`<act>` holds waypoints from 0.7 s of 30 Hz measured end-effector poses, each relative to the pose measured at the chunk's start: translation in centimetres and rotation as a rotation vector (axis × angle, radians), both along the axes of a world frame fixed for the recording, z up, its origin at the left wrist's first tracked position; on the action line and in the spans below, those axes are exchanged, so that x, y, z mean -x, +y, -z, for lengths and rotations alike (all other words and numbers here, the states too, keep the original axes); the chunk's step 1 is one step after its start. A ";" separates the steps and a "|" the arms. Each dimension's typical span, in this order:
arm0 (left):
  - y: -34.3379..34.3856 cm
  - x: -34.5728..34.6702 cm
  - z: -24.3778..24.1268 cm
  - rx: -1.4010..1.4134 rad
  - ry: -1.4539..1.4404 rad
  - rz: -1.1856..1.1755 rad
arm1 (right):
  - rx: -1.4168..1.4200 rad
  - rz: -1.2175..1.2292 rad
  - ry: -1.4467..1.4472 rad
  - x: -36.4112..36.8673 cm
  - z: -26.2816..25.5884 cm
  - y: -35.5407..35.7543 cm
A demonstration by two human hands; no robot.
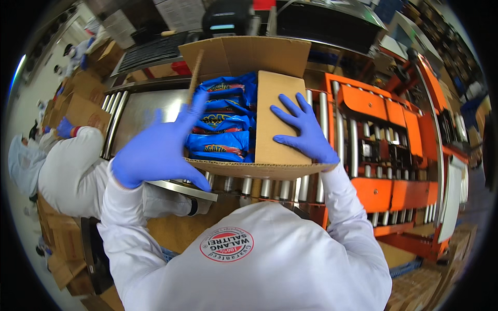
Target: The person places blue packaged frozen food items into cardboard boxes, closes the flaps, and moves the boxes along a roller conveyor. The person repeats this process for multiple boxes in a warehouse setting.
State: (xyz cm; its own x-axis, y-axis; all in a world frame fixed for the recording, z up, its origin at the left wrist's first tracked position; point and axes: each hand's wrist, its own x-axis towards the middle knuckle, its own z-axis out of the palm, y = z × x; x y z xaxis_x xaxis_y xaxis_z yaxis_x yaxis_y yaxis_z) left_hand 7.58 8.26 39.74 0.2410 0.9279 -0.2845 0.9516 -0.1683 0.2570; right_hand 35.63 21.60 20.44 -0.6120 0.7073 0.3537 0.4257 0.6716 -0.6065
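Observation:
An open cardboard box [249,171] filled with upright blue plastic packets [221,120] rests on the rollers in front of me. My right hand [301,126], in a blue glove, lies spread on the right flap [282,116], which is folded inward over the contents. Fingers apart and slightly blurred, my left hand [163,144] is at the box's left side, near the raised left flap [195,76]; whether it touches the cardboard I cannot tell. The far flap [245,54] stands up and leans away from me.
A metal roller conveyor [265,188] runs under the box, with a steel plate [149,105] at left and an orange machine [414,194] with rollers at right. A co-worker in white [74,175] is close by on the left, beside more cardboard boxes [83,112]. Equipment stands behind the conveyor.

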 end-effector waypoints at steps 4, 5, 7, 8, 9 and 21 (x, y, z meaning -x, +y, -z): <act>6.1 -2.4 2.8 0.290 -0.076 0.081 | -0.265 -0.120 -0.307 -3.0 -1.7 2.1; 8.7 -3.0 3.1 0.389 -0.158 0.027 | -0.311 -0.221 -0.333 -4.9 -2.2 4.4; 11.0 -2.7 6.2 0.178 -0.178 0.029 | 0.401 -0.039 -0.070 -5.0 -6.6 6.5; 11.8 -2.9 7.8 0.015 -0.143 0.083 | -0.053 0.019 0.030 -4.8 -7.2 7.5; 12.1 -2.9 9.8 -0.141 -0.109 0.126 | -0.522 0.199 0.102 -4.4 -7.5 8.7; 9.5 5.6 24.7 -0.436 -1.304 -0.135 | -0.297 0.519 -0.340 -4.3 -2.7 -4.2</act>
State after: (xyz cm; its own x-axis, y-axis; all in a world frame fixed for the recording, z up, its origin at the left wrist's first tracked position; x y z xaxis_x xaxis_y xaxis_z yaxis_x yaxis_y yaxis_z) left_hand 2.02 17.71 15.05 0.0083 0.9198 0.3922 0.0813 -0.3915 0.9166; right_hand 39.94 17.36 23.18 -0.3315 0.8416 0.4264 0.8711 0.4466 -0.2043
